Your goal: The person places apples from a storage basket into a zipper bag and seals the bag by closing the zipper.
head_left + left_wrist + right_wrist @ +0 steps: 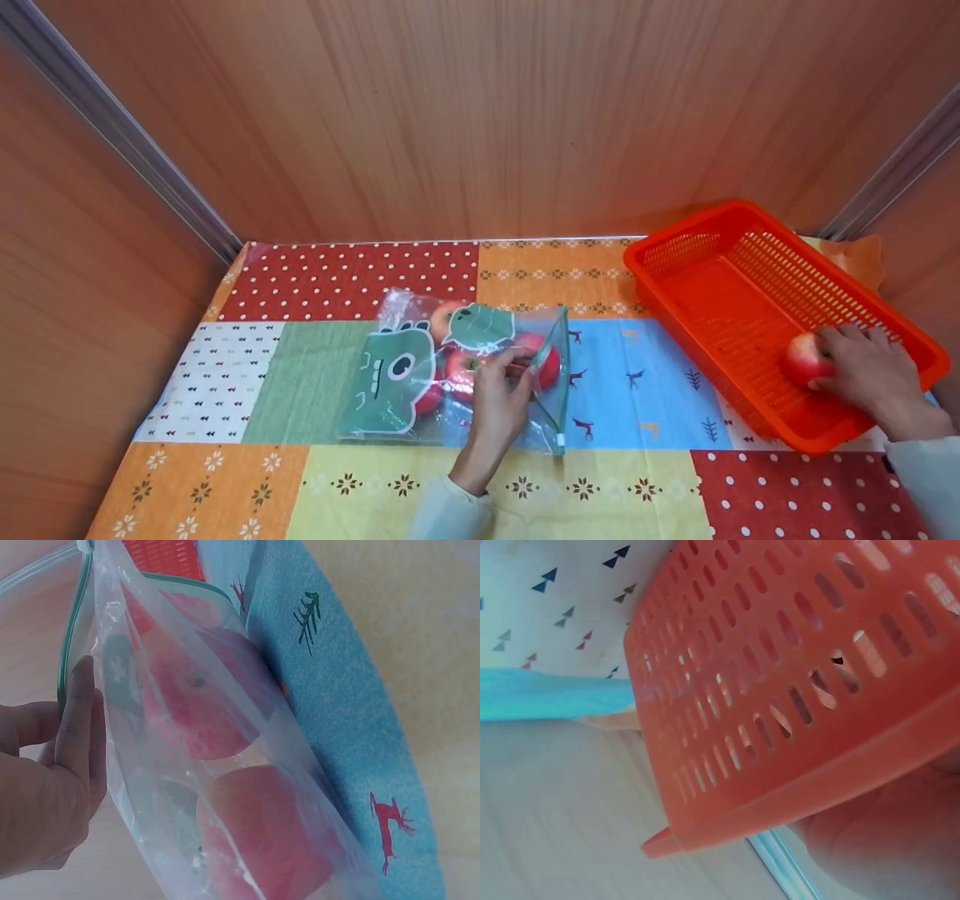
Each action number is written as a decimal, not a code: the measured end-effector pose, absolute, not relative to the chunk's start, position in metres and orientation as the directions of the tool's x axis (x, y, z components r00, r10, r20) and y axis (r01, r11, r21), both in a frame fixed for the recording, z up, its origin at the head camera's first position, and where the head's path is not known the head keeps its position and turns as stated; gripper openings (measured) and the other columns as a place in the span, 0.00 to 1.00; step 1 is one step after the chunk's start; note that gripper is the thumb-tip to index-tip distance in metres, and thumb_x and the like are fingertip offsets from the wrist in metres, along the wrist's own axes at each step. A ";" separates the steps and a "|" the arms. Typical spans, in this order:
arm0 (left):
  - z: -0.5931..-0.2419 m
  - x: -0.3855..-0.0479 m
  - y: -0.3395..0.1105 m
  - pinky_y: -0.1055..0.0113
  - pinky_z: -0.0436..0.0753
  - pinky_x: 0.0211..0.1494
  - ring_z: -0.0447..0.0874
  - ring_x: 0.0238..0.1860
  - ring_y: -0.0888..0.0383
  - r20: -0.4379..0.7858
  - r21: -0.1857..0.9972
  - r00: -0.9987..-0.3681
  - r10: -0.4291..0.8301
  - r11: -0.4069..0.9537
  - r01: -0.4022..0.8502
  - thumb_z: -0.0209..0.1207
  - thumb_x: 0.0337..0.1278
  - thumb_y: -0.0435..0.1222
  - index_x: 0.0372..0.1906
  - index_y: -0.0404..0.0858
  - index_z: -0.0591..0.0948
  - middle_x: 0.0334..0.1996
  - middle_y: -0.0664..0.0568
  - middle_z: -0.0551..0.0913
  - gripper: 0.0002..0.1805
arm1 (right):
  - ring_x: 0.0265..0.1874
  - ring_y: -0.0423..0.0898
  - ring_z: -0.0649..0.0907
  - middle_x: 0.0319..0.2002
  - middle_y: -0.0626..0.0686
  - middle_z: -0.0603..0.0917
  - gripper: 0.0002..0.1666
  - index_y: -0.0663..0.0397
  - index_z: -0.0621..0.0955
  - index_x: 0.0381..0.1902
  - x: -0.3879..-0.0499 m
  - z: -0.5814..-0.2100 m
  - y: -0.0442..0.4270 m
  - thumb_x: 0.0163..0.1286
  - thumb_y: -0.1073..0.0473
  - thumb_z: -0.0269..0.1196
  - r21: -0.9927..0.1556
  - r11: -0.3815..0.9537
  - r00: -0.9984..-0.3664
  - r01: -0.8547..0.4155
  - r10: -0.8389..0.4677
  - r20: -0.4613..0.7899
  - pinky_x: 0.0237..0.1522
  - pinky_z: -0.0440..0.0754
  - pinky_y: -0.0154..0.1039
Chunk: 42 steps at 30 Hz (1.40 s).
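Note:
A clear zip bag with green monster prints (390,382) lies on the cloth with several red apples (460,372) inside. My left hand (501,397) pinches the green-edged opening at the bag's right end; the left wrist view shows the fingers (75,720) at that edge, beside two apples (262,832). Inside the orange-red basket (720,300), my right hand (874,375) has its fingers round one apple (808,358). In the right wrist view the basket's slotted wall (727,705) hides the fingers, and part of the hand (900,840) shows below the rim.
A patchwork cloth (202,480) covers the table. Wood-grain panels (480,120) stand behind and at both sides, with metal strips (150,157) at the corners. The basket stands at the right, angled, near the back panel.

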State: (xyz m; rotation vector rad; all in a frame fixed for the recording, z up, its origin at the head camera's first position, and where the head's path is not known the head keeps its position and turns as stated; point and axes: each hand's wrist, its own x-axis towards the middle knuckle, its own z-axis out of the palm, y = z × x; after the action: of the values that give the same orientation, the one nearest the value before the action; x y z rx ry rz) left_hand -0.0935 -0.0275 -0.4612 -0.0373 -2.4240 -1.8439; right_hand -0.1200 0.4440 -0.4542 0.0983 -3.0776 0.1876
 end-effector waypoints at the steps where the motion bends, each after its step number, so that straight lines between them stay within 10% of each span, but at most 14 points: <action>1: -0.462 -0.093 -0.028 0.70 0.87 0.42 0.85 0.41 0.56 0.103 0.958 -0.994 -0.037 0.271 0.089 0.65 0.67 0.25 0.52 0.34 0.88 0.43 0.47 0.88 0.12 | 0.45 0.75 0.71 0.53 0.79 0.74 0.43 0.73 0.71 0.56 -0.120 -0.454 0.443 0.47 0.69 0.83 -0.116 0.991 -0.996 -0.071 -0.064 0.063 0.55 0.73 0.80; 42: -0.464 -0.094 -0.028 0.69 0.86 0.43 0.86 0.40 0.55 0.141 0.956 -0.989 -0.035 0.266 0.127 0.64 0.66 0.23 0.50 0.33 0.88 0.41 0.47 0.89 0.11 | 0.44 0.69 0.76 0.51 0.73 0.79 0.50 0.69 0.73 0.59 -0.117 -0.449 0.422 0.41 0.62 0.87 -0.122 0.953 -0.957 -0.278 -0.263 0.124 0.47 0.80 0.76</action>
State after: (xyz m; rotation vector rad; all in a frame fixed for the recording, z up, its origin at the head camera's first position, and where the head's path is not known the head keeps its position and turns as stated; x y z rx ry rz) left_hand -0.0940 -0.0278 -0.4644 -0.0878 -2.3895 -1.8247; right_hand -0.1169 0.4224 -0.4488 0.4163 -2.9993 0.2111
